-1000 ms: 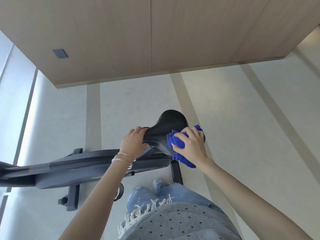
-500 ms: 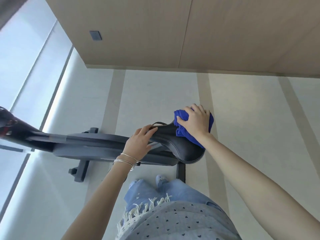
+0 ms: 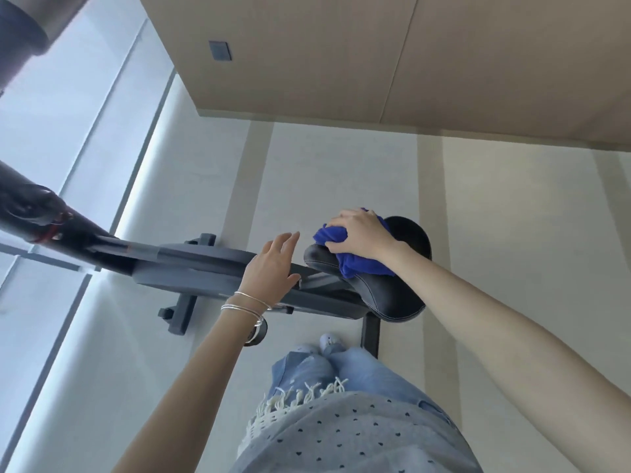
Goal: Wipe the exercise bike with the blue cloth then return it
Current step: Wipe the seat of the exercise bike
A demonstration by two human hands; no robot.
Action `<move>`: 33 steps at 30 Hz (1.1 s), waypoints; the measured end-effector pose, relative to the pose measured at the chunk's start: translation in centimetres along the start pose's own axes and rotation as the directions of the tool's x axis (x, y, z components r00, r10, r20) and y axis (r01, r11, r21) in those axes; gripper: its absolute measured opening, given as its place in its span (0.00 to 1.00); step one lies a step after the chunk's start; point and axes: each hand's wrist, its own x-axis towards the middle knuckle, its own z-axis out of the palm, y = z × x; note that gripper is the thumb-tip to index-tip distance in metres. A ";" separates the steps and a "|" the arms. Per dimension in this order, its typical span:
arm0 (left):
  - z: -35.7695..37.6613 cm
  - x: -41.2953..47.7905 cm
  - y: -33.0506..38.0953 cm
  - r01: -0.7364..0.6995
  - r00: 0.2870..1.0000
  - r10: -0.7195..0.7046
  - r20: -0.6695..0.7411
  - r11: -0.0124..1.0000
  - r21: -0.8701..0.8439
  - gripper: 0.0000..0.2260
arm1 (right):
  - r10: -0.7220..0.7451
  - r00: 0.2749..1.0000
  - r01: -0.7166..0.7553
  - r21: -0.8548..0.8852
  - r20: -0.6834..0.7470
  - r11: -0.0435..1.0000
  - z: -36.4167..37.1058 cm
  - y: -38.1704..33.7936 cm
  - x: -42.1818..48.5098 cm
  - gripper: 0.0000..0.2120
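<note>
The grey exercise bike point(image 3: 191, 268) stands crosswise in front of me, its black saddle point(image 3: 386, 295) at centre right. A bunched blue cloth point(image 3: 358, 262) lies on top of the saddle. My right hand point(image 3: 358, 235) grips the cloth and presses it onto the saddle. To the left of the saddle's nose hovers my left hand point(image 3: 273, 264), fingers straight and loose, above the frame and holding nothing. It wears thin silver bangles at the wrist.
A wood-panelled wall point(image 3: 375, 56) with a small grey plate point(image 3: 220, 51) rises behind the bike. Glass panels point(image 3: 68, 131) run along the left. The bike's dark handlebar end point(image 3: 30, 213) juts in at far left. My feet point(image 3: 327, 341) stand beside the bike's rear foot.
My left hand has let go of the saddle's nose and opened. My right hand with the cloth has slid across the saddle top toward its nose. The view has swung right.
</note>
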 end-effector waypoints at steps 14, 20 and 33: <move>1.1 5.0 4.2 -0.309 0.942 0.291 0.167 0.946 0.096 0.32 | 0.399 0.783 -0.493 -0.085 -0.477 0.866 0.2 1.6 -5.7 0.15; 1.6 5.9 4.9 -0.346 0.922 0.307 0.237 0.927 0.146 0.31 | 0.476 0.648 -0.586 0.009 -0.594 0.810 2.1 -0.5 -9.1 0.13; 1.7 6.1 5.0 -0.339 0.924 0.305 0.230 0.933 0.125 0.29 | 0.447 0.659 -0.633 -0.126 -0.605 0.764 5.9 -4.0 -13.4 0.13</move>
